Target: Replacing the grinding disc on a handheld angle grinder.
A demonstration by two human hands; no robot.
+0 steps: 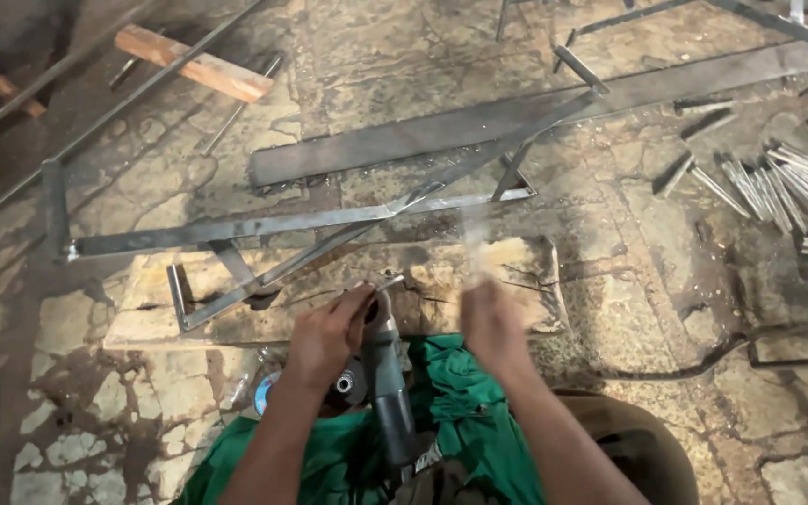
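Note:
My left hand pinches a small bent metal piece against the top of a cracked wooden block. Just below that hand an angle grinder lies on green cloth over my lap, with its disc side next to my left wrist. My right hand is raised over the block and blurred by motion. A pale streak rises from it, and what it grips, if anything, is too blurred to tell.
A welded steel frame of thin bars lies across the block and the stone floor. Behind it lies a long flat steel strip. Several short metal rods are piled at the right. A wooden plank lies far left; a cable runs at the right.

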